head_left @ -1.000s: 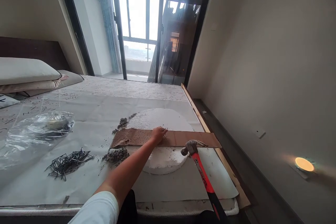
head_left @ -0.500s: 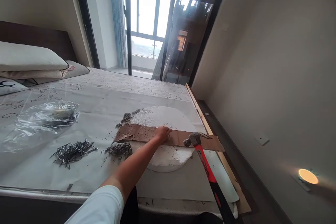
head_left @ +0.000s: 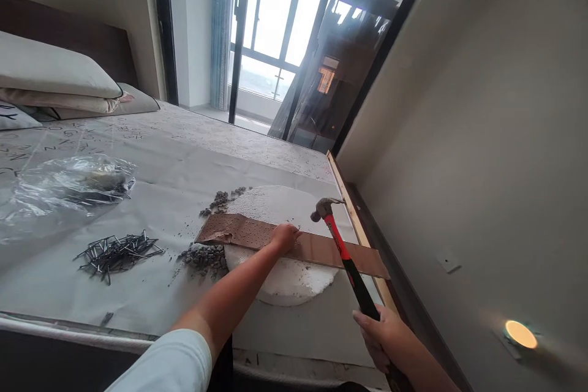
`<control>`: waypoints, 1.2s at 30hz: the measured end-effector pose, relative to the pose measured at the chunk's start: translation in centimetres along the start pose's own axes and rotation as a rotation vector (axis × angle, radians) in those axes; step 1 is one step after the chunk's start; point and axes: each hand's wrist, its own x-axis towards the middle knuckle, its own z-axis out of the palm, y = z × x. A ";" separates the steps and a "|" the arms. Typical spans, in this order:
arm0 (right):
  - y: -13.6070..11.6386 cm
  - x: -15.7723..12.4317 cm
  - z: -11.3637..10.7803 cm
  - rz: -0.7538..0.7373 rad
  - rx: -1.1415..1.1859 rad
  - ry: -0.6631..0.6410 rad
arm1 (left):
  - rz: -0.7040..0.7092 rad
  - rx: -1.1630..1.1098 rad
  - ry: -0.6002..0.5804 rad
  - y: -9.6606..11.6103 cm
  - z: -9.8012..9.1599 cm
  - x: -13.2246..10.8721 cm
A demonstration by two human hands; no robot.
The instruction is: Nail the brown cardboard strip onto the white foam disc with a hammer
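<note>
My left hand [head_left: 285, 236] rests on a long brown strip [head_left: 321, 249] full of small holes and pinches a small nail upright at its fingertips. The strip lies across a round white foam disc [head_left: 285, 208] on the covered bed. My right hand [head_left: 381, 334] grips the black end of a red-handled claw hammer [head_left: 342, 251]. The hammer's steel head [head_left: 324, 208] hangs raised above the strip, just right of my left fingers.
A heap of loose nails [head_left: 114, 251] lies to the left on the grey sheet [head_left: 151, 196]. Dark debris piles [head_left: 204, 257] flank the strip's left end. A clear plastic bag [head_left: 68, 187] and pillows [head_left: 50, 76] lie farther left. A wall with a lit lamp [head_left: 519, 334] stands right.
The hammer head has lifted from the strip and moved back and up. My right hand has come into view on the handle. My left hand stays on the strip.
</note>
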 end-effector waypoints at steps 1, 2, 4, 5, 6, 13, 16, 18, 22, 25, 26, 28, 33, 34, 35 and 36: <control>-0.5 0.2 0.1 -0.014 -0.005 0.018 | 0.009 -0.001 0.005 -0.1 0.1 0.0; -0.8 0.5 0.2 -0.018 -0.012 0.028 | 0.011 -0.006 0.008 -0.2 0.1 0.0; -0.9 1.2 0.7 0.025 -0.029 0.027 | -0.002 -0.022 0.010 -0.3 0.2 -0.1; -0.8 1.5 0.9 0.063 -0.042 0.015 | -0.015 -0.029 0.008 -0.3 0.2 -0.1; -0.6 1.9 1.1 0.093 -0.055 -0.004 | -0.030 -0.034 0.003 -0.3 0.2 -0.1; -1.2 1.3 0.6 -0.019 -0.026 0.041 | -0.043 -0.052 -0.017 0.1 0.3 -0.3; -1.0 1.5 0.8 0.008 -0.023 0.077 | -0.047 -0.110 -0.012 0.1 0.0 -0.3; -0.2 2.2 1.3 0.067 -0.036 0.033 | -0.039 -0.171 -0.006 -0.2 -0.5 -0.3; 1.1 3.2 2.0 0.133 -0.053 -0.100 | -0.089 -0.461 -0.022 -1.3 -1.6 0.0; 0.6 2.7 1.5 0.071 -0.059 -0.048 | -0.212 -0.759 -0.009 -1.9 -2.2 0.3; 0.3 2.4 1.3 0.040 -0.064 -0.015 | -0.242 -0.850 -0.009 -2.0 -2.3 0.3; -0.3 1.9 1.1 -0.009 -0.080 0.040 | -0.272 -1.019 -0.013 -2.1 -2.5 0.4; 0.8 3.0 2.6 0.107 -0.083 -0.007 | -0.293 -1.235 0.010 -2.2 -2.7 0.3; 1.1 3.3 3.0 0.119 -0.090 -0.023 | -0.300 -1.253 0.022 -2.2 -2.7 0.2; 1.5 3.4 3.2 0.108 -0.098 -0.031 | -0.303 -1.272 0.032 -2.2 -2.7 0.2; 1.7 3.3 3.4 0.076 -0.109 -0.027 | -0.303 -1.293 0.039 -2.2 -2.7 0.2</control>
